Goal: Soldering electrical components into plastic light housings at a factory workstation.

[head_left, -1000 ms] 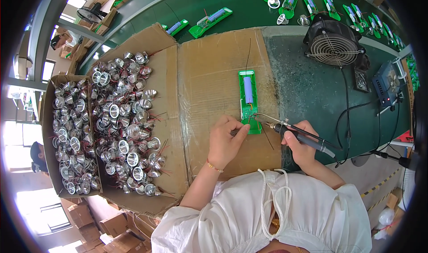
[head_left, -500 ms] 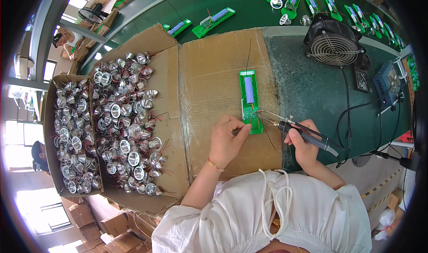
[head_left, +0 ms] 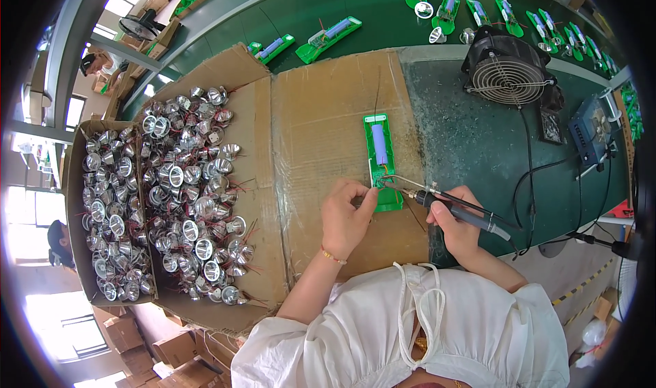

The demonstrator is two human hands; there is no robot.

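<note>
On the cardboard in front of me lies a green plastic housing (head_left: 391, 200), its long side pointing away from me. A purple cylindrical battery (head_left: 379, 144) and, nearer me, a small circuit board (head_left: 383, 181) with thin wires sit inside it. My left hand (head_left: 347, 213) is at the housing's lower left edge, thumb and forefinger pinched together; what they hold is too small to make out. My right hand (head_left: 456, 222) grips a soldering iron (head_left: 461, 214) with a thin metal tube along it. Its tip is at the circuit board, close to my left fingertips.
Left of me, cardboard boxes (head_left: 263, 183) hold many silver reflector cups (head_left: 203, 207) with red wires. A black fan (head_left: 509, 73) and a blue soldering station (head_left: 593, 129) with cables stand at right. More green housings (head_left: 328, 38) lie along the far side. People sit in the left background.
The soldering iron's tip has shifted left over the circuit board with my right hand. My left fingers have moved slightly to the left, still pinched. The picture has shifted a little.
</note>
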